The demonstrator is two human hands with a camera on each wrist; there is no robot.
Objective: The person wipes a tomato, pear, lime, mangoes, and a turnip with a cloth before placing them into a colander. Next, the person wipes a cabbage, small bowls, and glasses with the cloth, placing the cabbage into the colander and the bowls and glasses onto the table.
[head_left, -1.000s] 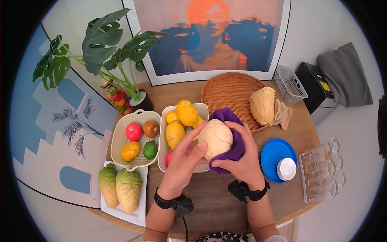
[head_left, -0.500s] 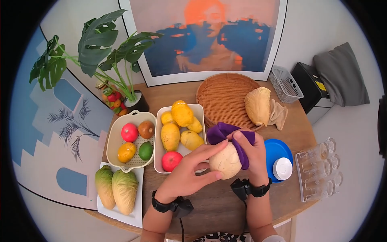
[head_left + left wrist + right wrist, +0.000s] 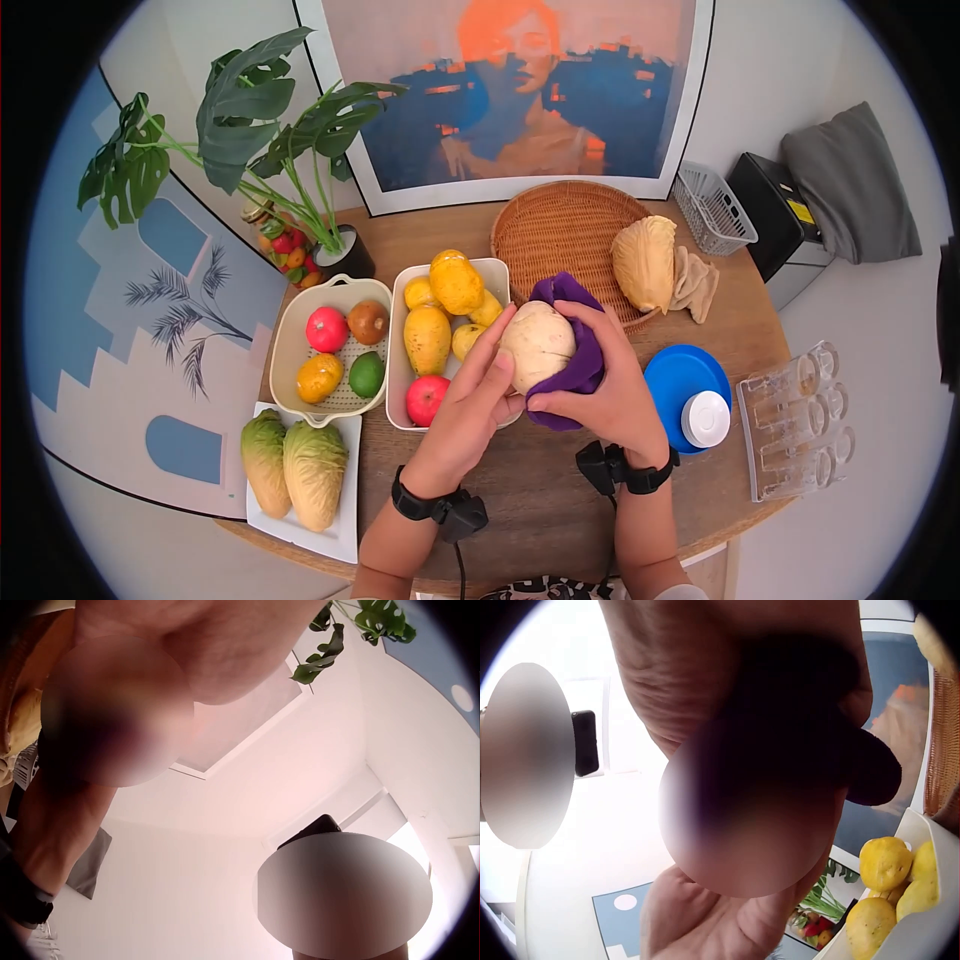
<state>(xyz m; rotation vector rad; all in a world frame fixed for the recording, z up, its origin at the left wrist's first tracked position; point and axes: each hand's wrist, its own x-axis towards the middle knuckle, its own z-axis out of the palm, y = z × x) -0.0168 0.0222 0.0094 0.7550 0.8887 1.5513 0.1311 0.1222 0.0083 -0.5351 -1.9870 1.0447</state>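
Both hands hold a round, cream-coloured vegetable with a creased skin [image 3: 541, 347], much like a jicama, above the table in the head view. My left hand [image 3: 474, 408] grips its left side, thumb on the near face and fingers along the far side. On the right, my right hand [image 3: 606, 385] presses a purple cloth [image 3: 575, 375] against it, the cloth wrapping the vegetable's right and lower side. Dark purple cloth [image 3: 874, 769] also shows beneath the right hand in the right wrist view. A blurred patch covers the held thing in both wrist views.
Left of the hands stand a white bin [image 3: 396, 398] of yellow fruit and a cream basket [image 3: 283, 318] of mixed fruit. Two cabbages [image 3: 314, 475] lie on a white plate. Behind is a wicker tray [image 3: 560, 235]; to the right, a blue plate [image 3: 665, 375] and a glass rack [image 3: 748, 450].
Half a second ago the vegetable was lower and tilted, with the cloth over its top right. It has since been raised and turned, and the cloth now lies on its right and lower side.
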